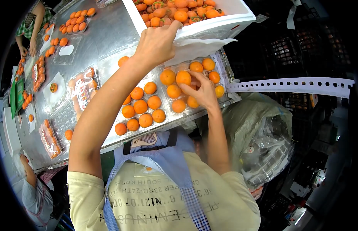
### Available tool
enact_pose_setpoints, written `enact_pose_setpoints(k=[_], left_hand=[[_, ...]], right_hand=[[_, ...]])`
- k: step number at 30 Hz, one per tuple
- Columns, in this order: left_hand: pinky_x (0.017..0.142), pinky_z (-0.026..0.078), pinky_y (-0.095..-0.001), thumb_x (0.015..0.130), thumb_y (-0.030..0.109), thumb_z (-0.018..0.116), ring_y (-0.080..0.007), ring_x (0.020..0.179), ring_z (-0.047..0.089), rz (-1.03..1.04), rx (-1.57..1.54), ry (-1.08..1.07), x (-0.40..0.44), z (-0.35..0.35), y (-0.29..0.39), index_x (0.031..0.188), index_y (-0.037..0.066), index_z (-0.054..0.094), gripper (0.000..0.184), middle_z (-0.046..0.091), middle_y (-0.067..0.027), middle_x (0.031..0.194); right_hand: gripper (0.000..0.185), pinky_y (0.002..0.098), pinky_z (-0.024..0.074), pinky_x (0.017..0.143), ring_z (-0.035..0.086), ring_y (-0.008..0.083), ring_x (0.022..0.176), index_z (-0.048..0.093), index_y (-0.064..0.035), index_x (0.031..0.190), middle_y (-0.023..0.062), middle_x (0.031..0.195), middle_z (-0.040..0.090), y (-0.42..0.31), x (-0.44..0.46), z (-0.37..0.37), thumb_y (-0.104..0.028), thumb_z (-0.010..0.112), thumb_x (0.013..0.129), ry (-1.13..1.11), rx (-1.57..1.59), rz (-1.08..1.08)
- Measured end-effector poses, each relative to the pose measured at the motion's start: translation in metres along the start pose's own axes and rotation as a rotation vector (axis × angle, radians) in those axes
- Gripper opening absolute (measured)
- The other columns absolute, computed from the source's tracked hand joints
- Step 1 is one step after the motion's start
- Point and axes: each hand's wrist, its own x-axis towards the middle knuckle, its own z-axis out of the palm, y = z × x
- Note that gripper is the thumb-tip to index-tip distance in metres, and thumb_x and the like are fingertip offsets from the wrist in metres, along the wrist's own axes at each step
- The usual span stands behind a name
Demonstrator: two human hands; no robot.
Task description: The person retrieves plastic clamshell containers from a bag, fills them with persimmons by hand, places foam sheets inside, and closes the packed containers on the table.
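Note:
My right hand (202,91) pinches an orange persimmon (183,77) between thumb and fingers, over a clear plastic tray (166,104). Other persimmons (173,91) sit in the cups around it. My left hand (157,42) is closed at the near rim of a white foam box (236,19), knuckles up; its fingertips are hidden. Loose persimmons (181,16), some with green leafy caps, fill that box. To the left, beneath my left forearm, rows of persimmons (140,106) rest in another clear tray. A white sheet (204,48) hangs below the box.
Packed, labelled persimmon trays (82,96) lie on the metal table (105,27). A green box (17,98) stands far left. Two other people's arms (38,23) show at the left. A perforated white metal strip (294,85) juts out rightward above a large plastic bag (259,134).

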Motion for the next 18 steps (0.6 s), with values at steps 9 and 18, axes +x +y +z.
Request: enact_pose_setpoints(k=[9, 18], left_hand=[[0.054, 0.049, -0.0444, 0.062, 0.002, 0.056, -0.0331, 0.068, 0.062, 0.001, 0.005, 0.005, -0.001, 0.001, -0.001, 0.104, 0.014, 0.048, 0.044, 0.065, -0.0105, 0.081], [0.055, 0.048, -0.0449, 0.063, 0.003, 0.056, -0.0338, 0.069, 0.062, -0.017, 0.0, -0.01, 0.0, -0.001, 0.001, 0.104, 0.015, 0.048, 0.044, 0.065, -0.0107, 0.082]], right_hand=[[0.046, 0.0288, 0.0497, 0.074, 0.062, 0.0177, 0.083, 0.06, -0.0003, 0.11, 0.0105, 0.093, 0.065, -0.002, 0.004, -0.013, -0.022, 0.074, 0.072, 0.185, 0.09, 0.056], [0.043, 0.0401, 0.042, 0.087, 0.053, 0.0312, 0.097, 0.061, -0.0043, 0.103, 0.013, 0.097, 0.063, -0.006, 0.039, -0.012, -0.017, 0.074, 0.064, -0.147, -0.574, -0.253]])
